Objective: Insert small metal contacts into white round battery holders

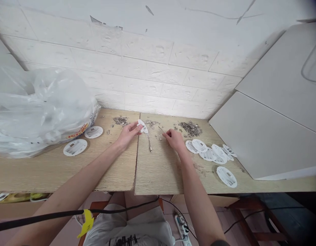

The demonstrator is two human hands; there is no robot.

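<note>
Just beyond the printed strip point(150, 145), the left hand point(129, 133) pinches a tilted white disc point(144, 126), and right of the strip the right hand point(174, 138) pinches a thin stick point(161, 129). A slack thumb could drop the disc; a careless stick sweep could scatter the metal bits point(151, 123) beyond the strip

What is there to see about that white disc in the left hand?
The white disc looks thin and plastic, with small dark marks or openings on its face. It is tilted, pinched by the left hand, which hides part of it, near the seam in the wood-look tabletop; whether it touches that is unclear.
</note>
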